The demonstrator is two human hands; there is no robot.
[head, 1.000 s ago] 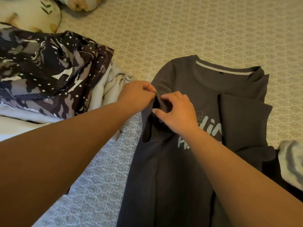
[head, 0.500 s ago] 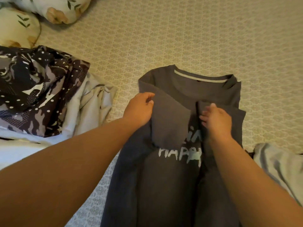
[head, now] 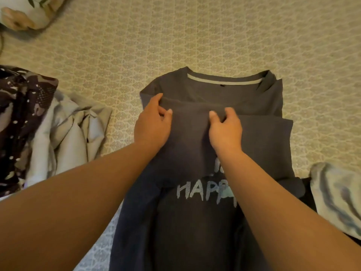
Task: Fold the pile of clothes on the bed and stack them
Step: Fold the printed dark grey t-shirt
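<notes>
A dark grey T-shirt with pale lettering lies face up on the patterned bedspread, collar away from me. Both sleeves are folded in over its chest. My left hand rests on the left sleeve near the shoulder, with the fingers pinching the sleeve's upper edge. My right hand presses on the same sleeve where it meets the right one, thumb and fingers bent into the cloth. At the left, a pile of clothes is heaped up, with a dark camouflage garment on top and a pale grey garment beside it.
A pale streaked garment lies at the right edge over something dark. Floral pillows sit at the top left. Open bedspread stretches beyond the collar and to the right.
The left sleeve has been folded across the chest and laid flat. Both hands have moved up toward the collar and now press on the folded sleeve. The camera has shifted rightward.
</notes>
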